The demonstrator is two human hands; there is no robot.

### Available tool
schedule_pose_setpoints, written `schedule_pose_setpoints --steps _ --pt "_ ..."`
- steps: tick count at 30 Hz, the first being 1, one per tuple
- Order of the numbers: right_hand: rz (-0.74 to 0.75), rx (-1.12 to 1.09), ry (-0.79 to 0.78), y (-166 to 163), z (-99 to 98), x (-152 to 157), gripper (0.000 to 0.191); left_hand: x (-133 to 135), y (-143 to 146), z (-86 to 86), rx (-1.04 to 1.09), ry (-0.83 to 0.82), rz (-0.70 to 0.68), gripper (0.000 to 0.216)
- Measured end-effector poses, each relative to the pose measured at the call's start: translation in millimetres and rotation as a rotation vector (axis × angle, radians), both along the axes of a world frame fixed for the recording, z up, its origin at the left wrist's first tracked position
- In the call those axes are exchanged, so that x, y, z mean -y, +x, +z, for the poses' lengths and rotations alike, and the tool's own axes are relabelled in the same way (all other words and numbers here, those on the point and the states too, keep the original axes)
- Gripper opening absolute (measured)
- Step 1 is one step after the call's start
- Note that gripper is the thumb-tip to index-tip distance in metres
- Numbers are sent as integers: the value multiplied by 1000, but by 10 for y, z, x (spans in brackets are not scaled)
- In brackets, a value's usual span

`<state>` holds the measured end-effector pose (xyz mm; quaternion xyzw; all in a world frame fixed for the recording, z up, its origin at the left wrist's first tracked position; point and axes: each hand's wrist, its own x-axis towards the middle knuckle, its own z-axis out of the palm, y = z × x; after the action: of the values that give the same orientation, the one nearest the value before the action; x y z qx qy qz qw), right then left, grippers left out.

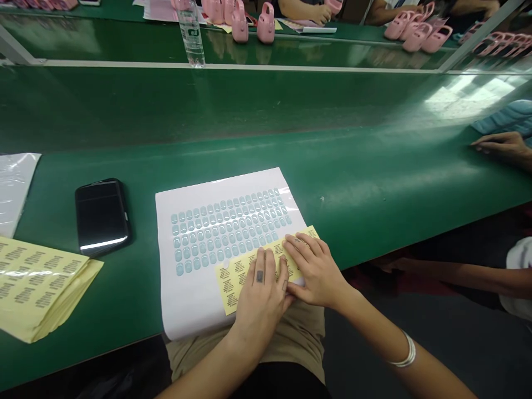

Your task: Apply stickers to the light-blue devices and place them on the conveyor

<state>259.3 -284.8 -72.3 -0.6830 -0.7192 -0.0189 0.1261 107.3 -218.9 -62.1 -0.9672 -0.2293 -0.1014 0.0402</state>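
A white sheet (195, 299) carrying rows of small pale blue pieces (228, 227) lies on the green bench in front of me. A yellow strip of printed labels (233, 280) rests across its lower edge. My left hand (260, 296) lies flat on the strip with fingers extended; small labels are stuck to the back of my middle and ring fingers. My right hand (313, 269) also rests on the strip's right part, fingers stretched out and pressing near the labels.
A black phone (102, 216) lies left of the sheet. A stack of yellow label sheets (37, 288) sits at the left edge, beside clear plastic (14, 185). A water bottle (192, 33) and pink cases (253, 22) stand far back. Another person's hand (501, 147) rests at right.
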Motion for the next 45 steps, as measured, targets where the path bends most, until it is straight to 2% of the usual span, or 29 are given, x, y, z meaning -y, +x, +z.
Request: schedule_pose_setpoints --steps 9,18,28,45 --pt "2 13 23 0 -25 2 59 28 -7 20 -22 -56 5 57" --pt "0 32 -11 -34 49 7 60 36 -70 31 1 -81 83 54" --pt "-12 16 -44 -24 73 -30 65 -11 -72 42 -7 -81 35 65" --pt "-20 14 -89 -20 120 -75 62 -41 -52 64 -25 -96 20 66"
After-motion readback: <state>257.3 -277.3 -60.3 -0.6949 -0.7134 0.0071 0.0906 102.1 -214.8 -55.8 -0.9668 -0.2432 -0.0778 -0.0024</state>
